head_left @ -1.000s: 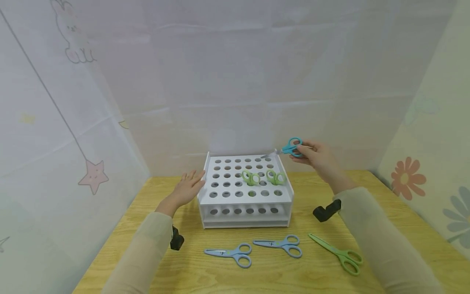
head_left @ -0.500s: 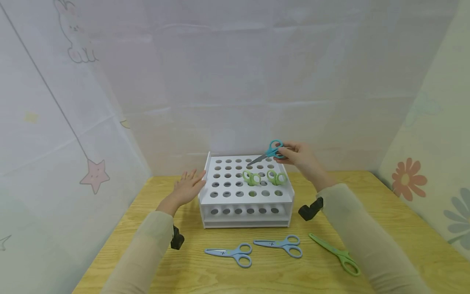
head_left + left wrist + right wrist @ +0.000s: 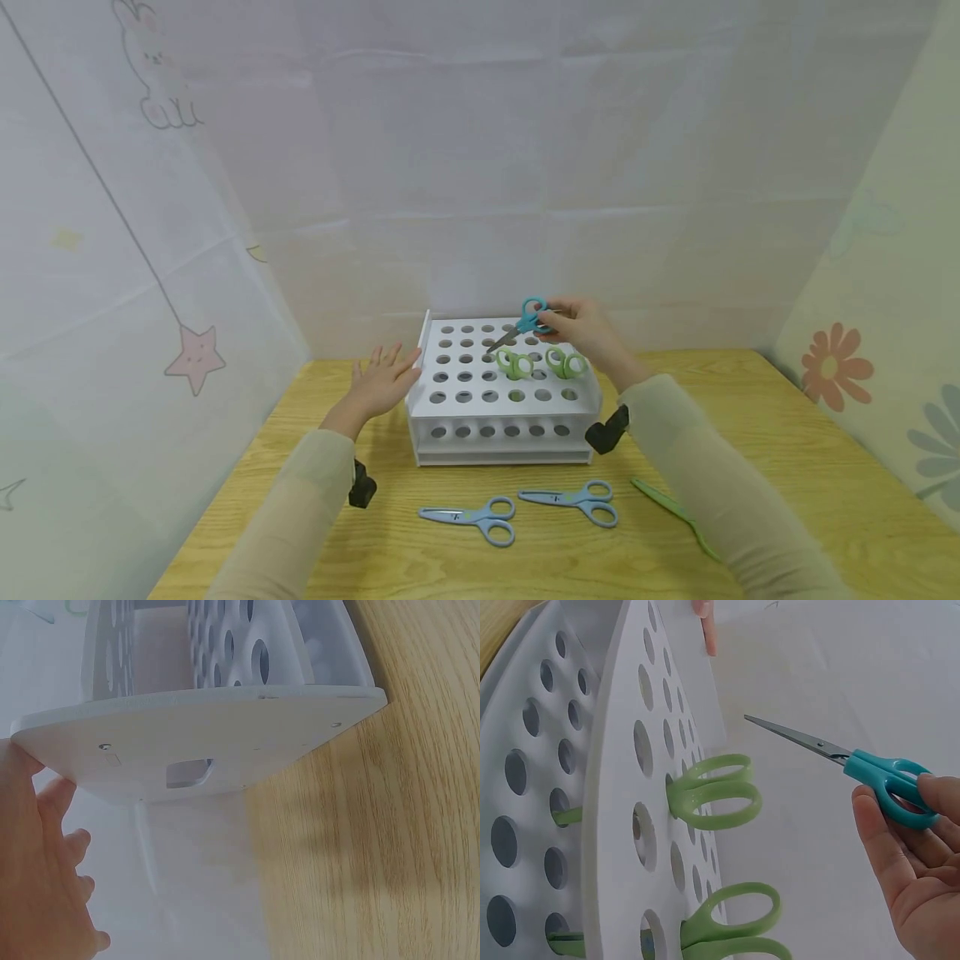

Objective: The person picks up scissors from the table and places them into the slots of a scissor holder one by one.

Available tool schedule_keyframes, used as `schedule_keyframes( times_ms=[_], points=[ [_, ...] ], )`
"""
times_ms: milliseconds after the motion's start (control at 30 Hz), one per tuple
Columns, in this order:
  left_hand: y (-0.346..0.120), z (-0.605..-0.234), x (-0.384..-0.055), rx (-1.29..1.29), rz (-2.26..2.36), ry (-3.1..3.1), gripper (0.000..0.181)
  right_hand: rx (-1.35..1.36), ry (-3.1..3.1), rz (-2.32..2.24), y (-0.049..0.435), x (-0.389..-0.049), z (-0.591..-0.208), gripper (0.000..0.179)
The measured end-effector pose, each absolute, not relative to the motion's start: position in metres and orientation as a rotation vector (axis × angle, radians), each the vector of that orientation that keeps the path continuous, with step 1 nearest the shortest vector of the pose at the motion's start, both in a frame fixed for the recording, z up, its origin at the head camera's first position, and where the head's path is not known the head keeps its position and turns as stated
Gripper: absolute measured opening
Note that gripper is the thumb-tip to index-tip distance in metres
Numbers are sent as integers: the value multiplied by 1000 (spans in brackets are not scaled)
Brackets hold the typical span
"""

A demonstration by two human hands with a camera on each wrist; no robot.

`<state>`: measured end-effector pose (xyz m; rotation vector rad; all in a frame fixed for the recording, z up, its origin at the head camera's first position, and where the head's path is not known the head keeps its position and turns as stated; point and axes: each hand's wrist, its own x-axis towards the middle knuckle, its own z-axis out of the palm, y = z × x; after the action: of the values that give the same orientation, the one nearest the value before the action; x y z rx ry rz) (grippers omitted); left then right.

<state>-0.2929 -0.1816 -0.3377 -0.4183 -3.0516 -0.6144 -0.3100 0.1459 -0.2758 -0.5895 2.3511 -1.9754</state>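
Observation:
My right hand (image 3: 592, 335) pinches a pair of teal scissors (image 3: 891, 780) by the handle loops. Their bare metal blades (image 3: 799, 737) point left and down over the rack, tip apart from its top in the right wrist view. The white rack (image 3: 502, 407) has rows of round holes on tiered shelves. Two pairs of green scissors (image 3: 514, 363) stand handles-up in its holes, the second green pair (image 3: 735, 922) nearer the right side. My left hand (image 3: 378, 385), fingers spread, rests against the rack's left side panel (image 3: 187, 742).
Two pairs of light blue scissors (image 3: 472, 517) lie on the wooden table (image 3: 360, 558) in front of the rack. Green scissors (image 3: 667, 504) to the right are partly hidden by my right sleeve. A pale cloth (image 3: 465, 167) hangs behind the table.
My right hand has moved left and slightly down with the teal scissors, from beyond the rack's right side to over its holes. The left hand has stayed put.

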Motion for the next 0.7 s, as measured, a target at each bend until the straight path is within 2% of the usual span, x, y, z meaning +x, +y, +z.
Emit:
schedule_keyframes(
  times_ms=[700],
  points=[
    [-183, -338, -292, -423, -592, -3045, 53, -585, 2471, -1760, 97, -319, -290, 29]
  ],
)
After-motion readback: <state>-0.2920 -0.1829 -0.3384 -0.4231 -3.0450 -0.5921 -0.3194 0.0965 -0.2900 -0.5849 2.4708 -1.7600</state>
